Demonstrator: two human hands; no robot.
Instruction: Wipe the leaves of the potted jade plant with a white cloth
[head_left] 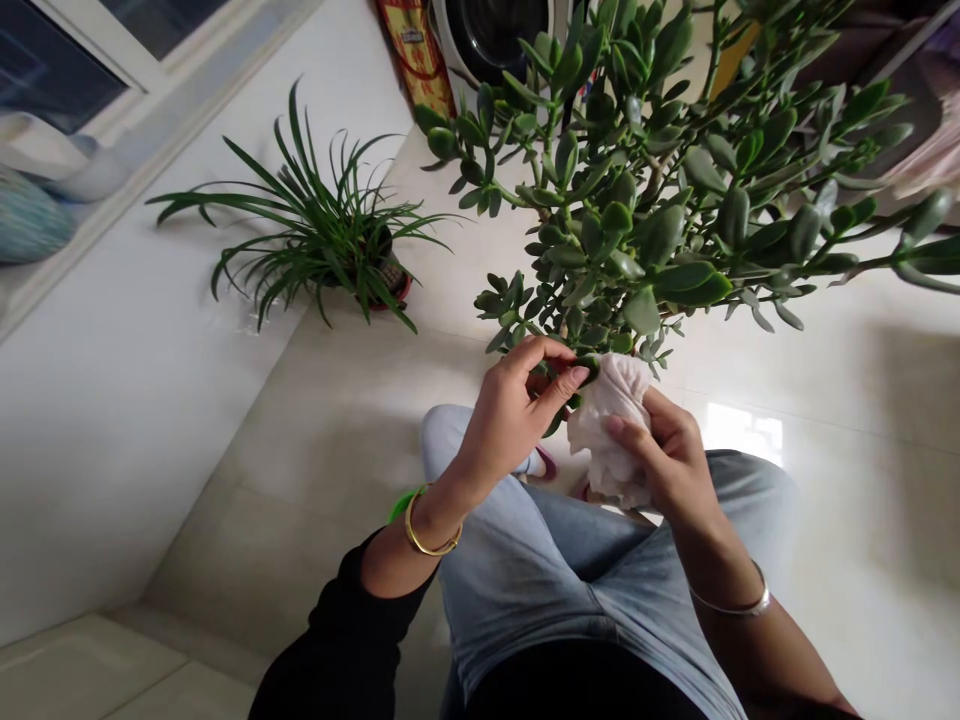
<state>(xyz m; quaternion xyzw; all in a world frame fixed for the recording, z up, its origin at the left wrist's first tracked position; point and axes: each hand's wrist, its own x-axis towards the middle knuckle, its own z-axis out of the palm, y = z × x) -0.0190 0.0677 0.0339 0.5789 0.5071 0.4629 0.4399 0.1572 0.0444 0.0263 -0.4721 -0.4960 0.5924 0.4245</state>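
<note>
1. Jade plant (pixel 622 190): thick, glossy oval leaves, green to grey-green, crowded on branching stems. Foliage dense, spreading upward and outward.
2. Low leaf (pixel 586 366): one of the plant's lowest, dark green, partly hidden between hand and cloth.
3. Cloth (pixel 611 430): pale pinkish-white, soft, crumpled into a loose bunch, pressed against the low leaf.
4. Left hand (pixel 510 420): curled around the plant's lower leaves, pinching the low leaf from behind, against the cloth.
5. Right hand (pixel 671 455): wrapped around the cloth's lower side, holding it bunched up against the low leaf.
</note>
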